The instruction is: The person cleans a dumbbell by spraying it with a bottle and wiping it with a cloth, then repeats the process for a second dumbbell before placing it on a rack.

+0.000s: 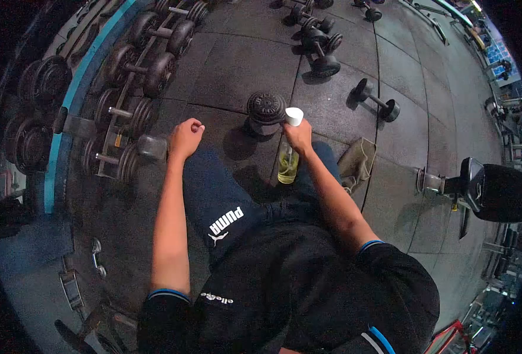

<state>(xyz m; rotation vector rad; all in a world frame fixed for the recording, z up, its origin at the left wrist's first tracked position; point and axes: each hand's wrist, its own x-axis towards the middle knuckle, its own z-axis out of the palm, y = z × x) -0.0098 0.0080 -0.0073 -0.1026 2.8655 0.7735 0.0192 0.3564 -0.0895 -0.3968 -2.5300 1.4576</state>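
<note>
At the far left, a rack of dumbbells (pixel 134 69) runs away from the person. To its right, the left hand (pixel 185 140) hangs near the left thigh, its fingers curled into a loose fist with nothing showing in it. Between the hands, and a little beyond them, a dumbbell (pixel 266 108) stands on end on the rubber floor (pixel 224 74). Just right of it is the spray bottle (pixel 287 164) — white head, yellow-green liquid — with the right hand (pixel 298 135) closed round its neck. Its long axis runs from the head, beside the standing dumbbell, back toward the body; whether it tilts I cannot tell. The right hand is thus nearer the dumbbell — the left sits well apart. Further right, a cloth (pixel 358 161) lies by the right leg.
</note>
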